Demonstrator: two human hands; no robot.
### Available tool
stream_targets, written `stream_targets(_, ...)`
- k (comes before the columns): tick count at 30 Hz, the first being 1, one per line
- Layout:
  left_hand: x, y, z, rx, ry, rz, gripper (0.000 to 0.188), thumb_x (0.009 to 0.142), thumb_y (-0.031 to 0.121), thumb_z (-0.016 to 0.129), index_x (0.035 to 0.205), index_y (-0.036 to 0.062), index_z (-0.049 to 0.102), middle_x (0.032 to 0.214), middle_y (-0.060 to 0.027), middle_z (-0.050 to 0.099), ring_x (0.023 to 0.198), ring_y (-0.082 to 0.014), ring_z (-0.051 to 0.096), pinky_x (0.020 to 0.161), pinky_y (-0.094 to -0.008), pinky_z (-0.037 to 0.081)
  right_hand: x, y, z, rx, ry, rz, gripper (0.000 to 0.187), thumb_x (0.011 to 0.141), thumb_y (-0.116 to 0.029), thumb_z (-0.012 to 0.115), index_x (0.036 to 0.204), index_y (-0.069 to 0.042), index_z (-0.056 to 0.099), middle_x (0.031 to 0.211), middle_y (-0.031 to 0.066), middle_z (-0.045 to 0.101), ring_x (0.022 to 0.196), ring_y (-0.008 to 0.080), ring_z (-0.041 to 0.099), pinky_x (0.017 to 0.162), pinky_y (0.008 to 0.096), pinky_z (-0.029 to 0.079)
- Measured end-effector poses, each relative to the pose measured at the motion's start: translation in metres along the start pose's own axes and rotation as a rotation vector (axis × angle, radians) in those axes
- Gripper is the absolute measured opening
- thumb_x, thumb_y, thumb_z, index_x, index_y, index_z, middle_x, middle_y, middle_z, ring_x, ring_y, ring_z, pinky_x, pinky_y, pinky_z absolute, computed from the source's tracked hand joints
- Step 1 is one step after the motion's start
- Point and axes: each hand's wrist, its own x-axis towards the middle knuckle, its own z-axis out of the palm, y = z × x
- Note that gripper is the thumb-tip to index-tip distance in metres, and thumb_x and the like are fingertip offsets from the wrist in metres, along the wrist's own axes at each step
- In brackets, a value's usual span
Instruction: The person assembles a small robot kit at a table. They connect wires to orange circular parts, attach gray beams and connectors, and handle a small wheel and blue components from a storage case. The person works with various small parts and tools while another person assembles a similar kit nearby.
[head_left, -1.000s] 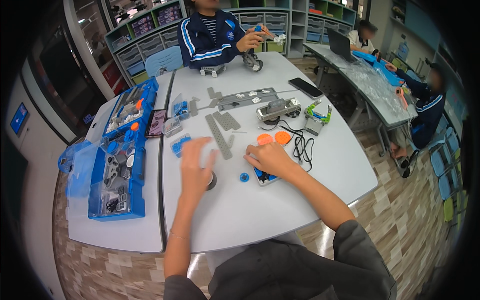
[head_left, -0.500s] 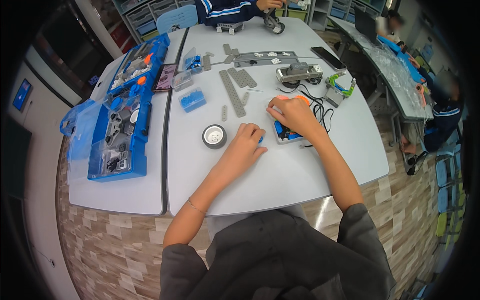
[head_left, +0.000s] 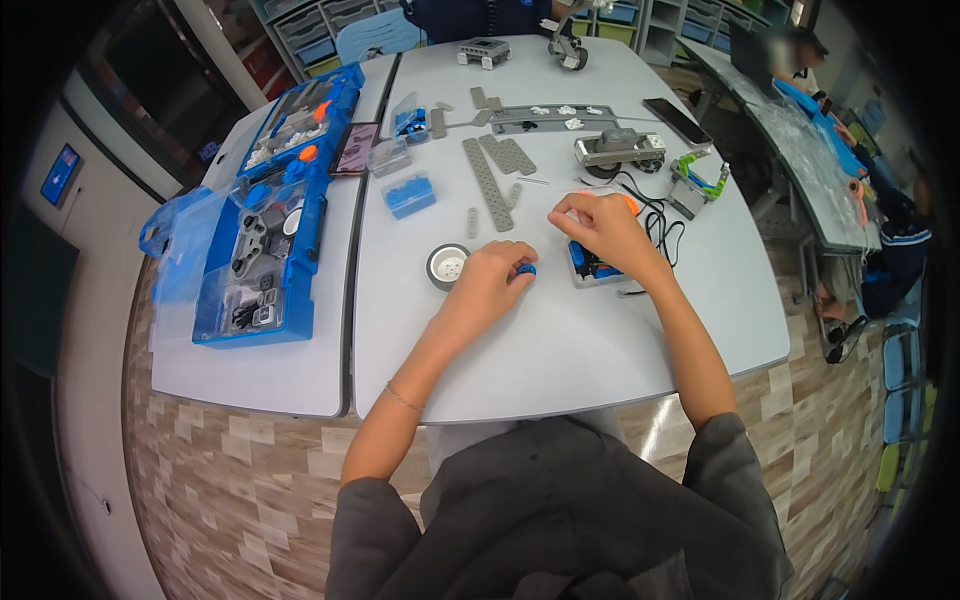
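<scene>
My left hand (head_left: 490, 279) rests low over the table with its fingers curled round a small blue part (head_left: 526, 268), which shows at the fingertips. Just left of it sits a wheel (head_left: 447, 267) with a grey tyre and white hub, its right side partly covered by the hand. My right hand (head_left: 607, 230) hovers over a small clear box (head_left: 597, 282) of blue and dark pieces. Its thumb and fingers are pinched together; whatever they hold, if anything, cannot be made out. Orange pieces (head_left: 631, 203) show behind that hand.
Grey perforated beams (head_left: 487, 186) and a clear box of blue pins (head_left: 410, 196) lie beyond. A motorised grey build (head_left: 620, 152), black cable (head_left: 668, 228) and phone (head_left: 676, 121) are at the right. A blue parts case (head_left: 318, 240) stands on the left table. Someone sits across.
The whole view has shifted slightly. My left hand has moved nearer the wheel and now overlaps it, with more of the blue part showing. The right hand stays over the box.
</scene>
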Motion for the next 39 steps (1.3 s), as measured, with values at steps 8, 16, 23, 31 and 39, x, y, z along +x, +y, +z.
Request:
stream_targets(8,0.012,0.003,-0.004,-0.338,0.013,-0.102,0.018,0.083,0.000,0.077,0.100,-0.0017,0.074,0.099,-0.0069,0.075,0.089,-0.0149,0.069,0.084,-0.0289,0.059,0.005,0.021,-0.041,0.813,-0.019,0.327,0.031,0.096,-0.030,0.066,0.095,0.000,0.072,0.058,-0.0085,0.037,0.050,0.0036,0.030,0.046,0.0266,0.021)
stream_targets(16,0.021,-0.012,0.003,-0.202,-0.059,-0.098,0.017,0.082,0.000,0.077,0.098,0.0010,0.074,0.094,-0.0097,0.072,0.085,-0.0168,0.070,0.078,-0.0293,0.058,0.012,0.036,-0.024,1.363,0.098,0.531,0.029,0.105,-0.027,0.058,0.108,0.002,0.061,0.064,-0.0100,0.027,0.053,0.0028,0.023,0.046,0.0242,0.018)
stream_targets(23,0.045,-0.016,0.029,-0.150,-0.056,-0.039,0.021,0.081,0.000,0.078,0.101,0.0001,0.074,0.097,-0.0133,0.070,0.087,-0.0202,0.071,0.081,-0.0302,0.060,0.010,0.029,-0.023,1.270,0.041,0.420,0.026,0.107,-0.026,0.056,0.105,-0.001,0.060,0.064,-0.0096,0.029,0.051,0.0018,0.023,0.045,0.0226,0.018)
stream_targets(31,0.042,-0.003,0.045,-0.157,0.012,-0.027,0.036,0.077,0.006,0.084,0.110,-0.0014,0.072,0.110,-0.0184,0.068,0.086,-0.0256,0.071,0.080,-0.0337,0.058,0.010,0.030,-0.019,1.184,0.048,0.405,0.026,0.107,-0.026,0.056,0.103,-0.001,0.061,0.063,-0.0105,0.027,0.051,0.0012,0.024,0.045,0.0227,0.018)
stream_targets(39,0.042,-0.017,-0.023,0.076,0.207,0.009,0.035,0.088,0.018,0.078,0.116,-0.0006,0.071,0.115,-0.0171,0.070,0.099,-0.0288,0.069,0.085,-0.0359,0.058,0.002,-0.004,-0.012,1.085,-0.159,0.371,0.029,0.104,-0.029,0.060,0.099,0.000,0.063,0.059,-0.0117,0.027,0.048,0.0018,0.020,0.044,0.0246,0.015)
